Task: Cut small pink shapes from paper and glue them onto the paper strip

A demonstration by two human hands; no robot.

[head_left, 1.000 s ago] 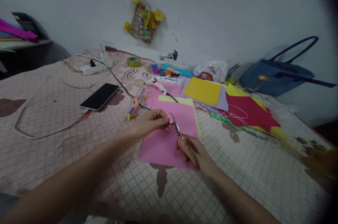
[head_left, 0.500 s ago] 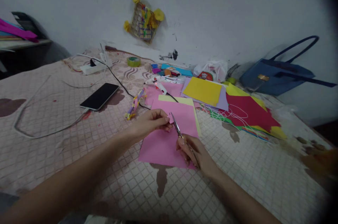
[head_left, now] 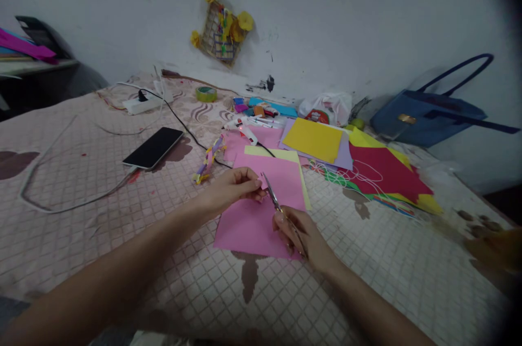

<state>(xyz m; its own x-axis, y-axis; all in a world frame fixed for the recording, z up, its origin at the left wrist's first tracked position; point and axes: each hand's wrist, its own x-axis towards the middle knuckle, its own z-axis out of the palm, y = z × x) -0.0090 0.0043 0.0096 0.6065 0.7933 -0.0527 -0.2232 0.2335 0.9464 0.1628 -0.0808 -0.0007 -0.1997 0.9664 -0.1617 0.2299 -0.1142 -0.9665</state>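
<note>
My left hand (head_left: 240, 185) pinches a small pink paper piece (head_left: 264, 181) between thumb and fingers. In my right hand (head_left: 294, 230) is a pair of scissors (head_left: 272, 193), its fingers wrapped round the handles. The blades point up and to the left, with their tips at the edge of the small piece. Both hands are above a large pink sheet (head_left: 248, 232), which lies over a pale yellow sheet (head_left: 305, 188). Just behind the sheets rests a white glue gun (head_left: 247, 134) with a small red light and a black cord.
A phone (head_left: 154, 148) on a white cable lies left, near a power strip (head_left: 142, 104). Green tape (head_left: 206, 94) sits behind. A twisted paper strip (head_left: 209, 161) is beside my left hand. Yellow paper (head_left: 314, 139), red paper (head_left: 383, 172), white string (head_left: 346, 172) and a blue bag (head_left: 428, 117) are right.
</note>
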